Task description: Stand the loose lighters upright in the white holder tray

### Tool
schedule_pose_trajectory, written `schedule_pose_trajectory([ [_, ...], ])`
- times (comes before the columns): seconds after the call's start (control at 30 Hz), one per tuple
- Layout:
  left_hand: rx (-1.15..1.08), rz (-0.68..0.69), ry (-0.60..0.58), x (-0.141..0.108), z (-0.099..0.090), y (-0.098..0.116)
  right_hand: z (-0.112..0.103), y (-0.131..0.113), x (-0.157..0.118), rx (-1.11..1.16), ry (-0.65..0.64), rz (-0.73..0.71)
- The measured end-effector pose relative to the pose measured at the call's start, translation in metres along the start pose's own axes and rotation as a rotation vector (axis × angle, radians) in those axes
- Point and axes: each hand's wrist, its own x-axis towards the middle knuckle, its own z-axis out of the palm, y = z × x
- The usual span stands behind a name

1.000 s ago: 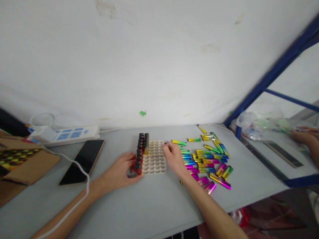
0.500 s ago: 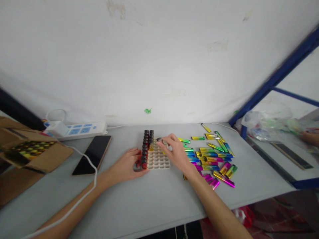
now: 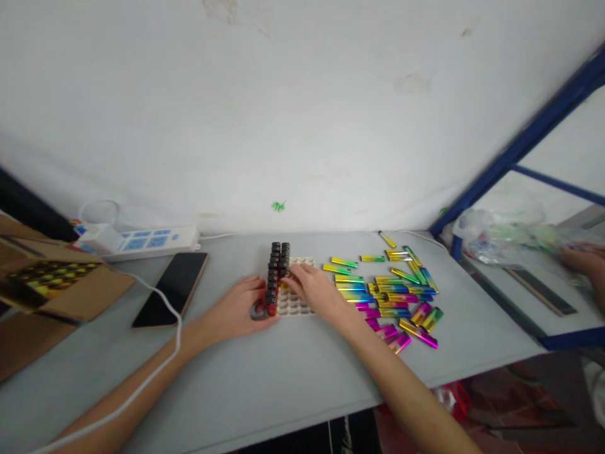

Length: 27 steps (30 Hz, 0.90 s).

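Observation:
A pale tray with rows of holes (image 3: pixel 297 307) lies on the grey table. Black-topped pieces (image 3: pixel 273 275) stand upright in two columns at its left side. My left hand (image 3: pixel 243 307) rests beside the left column, its fingers curved against the tray's edge and the red lower parts; a grey ring shape shows by the thumb. Over the tray's middle, my right hand (image 3: pixel 312 290) has its fingertips pinched at the second column, and what they hold is hidden. Shiny multicoloured tubes (image 3: pixel 394 296) lie loose to the right of the tray.
A phone (image 3: pixel 172 290), a power strip (image 3: pixel 155 242) and an open cardboard box (image 3: pixel 89 287) with yellow-and-black pieces are at left, with a white cable crossing my left forearm. Plastic bags (image 3: pixel 505 233) and another person's hand (image 3: pixel 583 260) are beyond the blue frame (image 3: pixel 520 148).
My right hand has moved left across the tray to the second column, uncovering more tubes on its right. My left hand stays by the left column. The view has shifted slightly.

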Motion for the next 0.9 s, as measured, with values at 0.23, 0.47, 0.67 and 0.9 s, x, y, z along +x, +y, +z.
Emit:
schedule_pose_trajectory([
  [0.23, 0.011, 0.015, 0.026, 0.001, 0.0, -0.004, -0.018, -0.018, -0.004, -0.225, -0.005, 0.048],
  [0.47, 0.006, 0.005, -0.016, 0.001, -0.004, -0.003, -0.065, -0.02, -0.088, -0.17, 0.266, 0.087],
  [0.67, -0.012, 0.021, -0.031, 0.001, -0.003, -0.007, -0.068, -0.015, -0.223, -0.065, 0.33, 0.28],
  [0.9, -0.053, 0.01, 0.001, 0.0, 0.001, -0.014, -0.038, -0.004, -0.244, -0.167, 0.369, 0.292],
])
